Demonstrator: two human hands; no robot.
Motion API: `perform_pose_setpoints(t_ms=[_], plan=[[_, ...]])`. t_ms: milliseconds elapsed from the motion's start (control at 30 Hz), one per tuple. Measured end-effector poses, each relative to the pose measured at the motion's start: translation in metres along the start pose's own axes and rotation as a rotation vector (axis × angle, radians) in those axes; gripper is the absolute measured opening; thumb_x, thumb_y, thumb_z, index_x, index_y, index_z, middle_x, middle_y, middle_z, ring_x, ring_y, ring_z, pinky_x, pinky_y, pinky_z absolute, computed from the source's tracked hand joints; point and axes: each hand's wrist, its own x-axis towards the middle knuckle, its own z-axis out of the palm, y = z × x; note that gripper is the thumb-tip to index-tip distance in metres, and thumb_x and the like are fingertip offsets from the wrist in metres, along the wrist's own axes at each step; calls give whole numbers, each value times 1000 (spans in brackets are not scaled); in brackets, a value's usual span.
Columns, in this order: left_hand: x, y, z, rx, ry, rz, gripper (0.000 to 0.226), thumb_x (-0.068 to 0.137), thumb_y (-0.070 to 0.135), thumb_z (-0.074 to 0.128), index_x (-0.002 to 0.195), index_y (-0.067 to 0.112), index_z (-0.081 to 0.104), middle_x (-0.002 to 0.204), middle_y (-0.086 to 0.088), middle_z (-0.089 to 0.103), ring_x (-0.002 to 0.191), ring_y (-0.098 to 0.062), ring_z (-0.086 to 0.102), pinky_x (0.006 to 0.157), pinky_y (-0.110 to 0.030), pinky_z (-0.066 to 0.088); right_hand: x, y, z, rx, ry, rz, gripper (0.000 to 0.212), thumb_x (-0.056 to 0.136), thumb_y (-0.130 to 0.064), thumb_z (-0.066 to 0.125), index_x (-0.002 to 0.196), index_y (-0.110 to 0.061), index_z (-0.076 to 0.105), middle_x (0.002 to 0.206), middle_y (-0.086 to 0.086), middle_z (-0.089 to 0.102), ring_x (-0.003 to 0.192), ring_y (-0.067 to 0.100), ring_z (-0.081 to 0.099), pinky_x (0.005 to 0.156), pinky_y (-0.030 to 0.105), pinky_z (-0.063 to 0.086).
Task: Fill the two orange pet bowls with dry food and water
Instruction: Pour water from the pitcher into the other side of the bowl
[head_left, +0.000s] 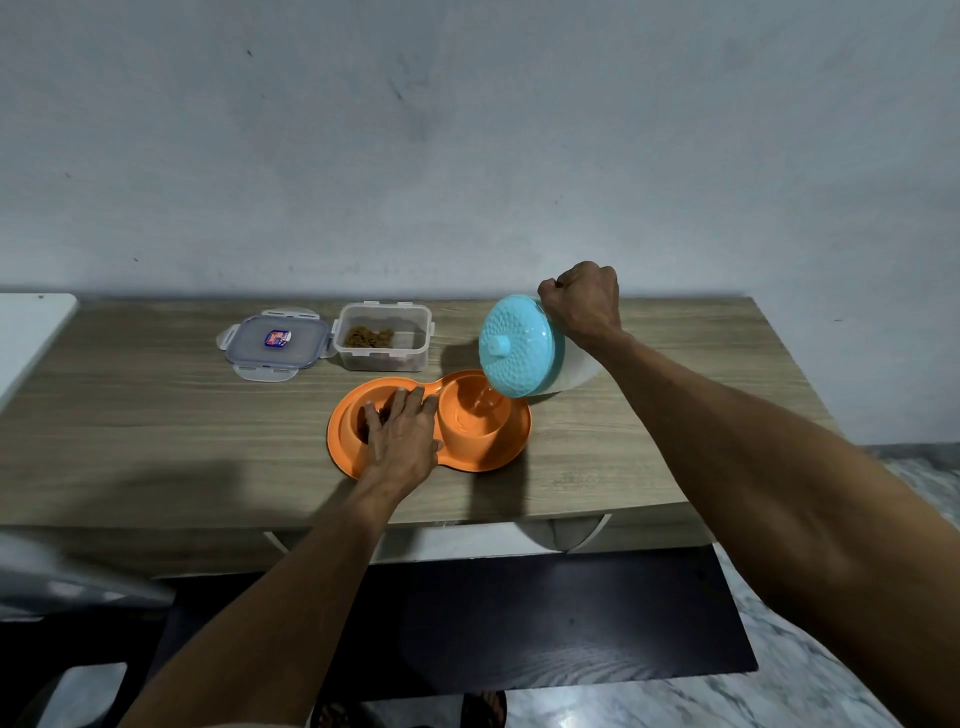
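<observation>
Four fingers (400, 404) of the left hand (402, 441) are lying straight and close together over kibble (383, 415) in the left orange bowl (347, 415). Fingers curled tight, the right hand (584, 301) is gripping a tilted blue-lidded jug (519, 345), pouring water (470, 418) into the right orange bowl (483, 441) on the wooden table (156, 415).

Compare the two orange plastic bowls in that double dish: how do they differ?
The left orange plastic bowl holds brown dry food, while the right orange plastic bowl seems to be taking water from the tilted white jug with a blue lid. The left hand lies flat over the left bowl, part hiding it; the right bowl is open to view. Both are round hollows of one orange dish on the wooden table.
</observation>
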Motion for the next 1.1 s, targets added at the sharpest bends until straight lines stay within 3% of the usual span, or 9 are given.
perform_pose_setpoints(t_ms=[133, 267, 867, 1100], plan=[[-1, 1, -1, 0, 1, 3, 73, 92, 29, 63, 153, 21, 24, 163, -6, 15, 152, -28, 7, 117, -65, 9, 1, 1, 0, 0, -6, 0, 42, 83, -18, 54, 45, -3, 48, 39, 7, 37, 41, 16, 31, 57, 31, 36], [-2, 2, -4, 1, 2, 7, 72, 92, 29, 62, 153, 20, 25, 162, -6, 16, 152, -28, 7, 117, -64, 9, 2, 2, 2, -24, -3, -21, 43, 81, -18, 54, 42, -7, 39, 40, 8, 33, 41, 18, 29, 57, 32, 34], [-4, 2, -5, -5, -4, -2, 74, 92, 28, 63, 154, 20, 23, 163, -7, 14, 152, -28, 6, 117, -63, 5, 2, 2, 2, -28, -19, -16, 45, 83, -20, 53, 42, -8, 40, 42, 7, 35, 43, 19, 30, 60, 37, 43], [-3, 3, -4, -8, -5, -5, 74, 92, 28, 62, 154, 21, 22, 164, -7, 13, 152, -28, 5, 117, -64, 6, 1, 0, 0, -26, -33, -14, 41, 84, -19, 54, 47, -3, 47, 41, 6, 36, 42, 17, 31, 56, 33, 38]])
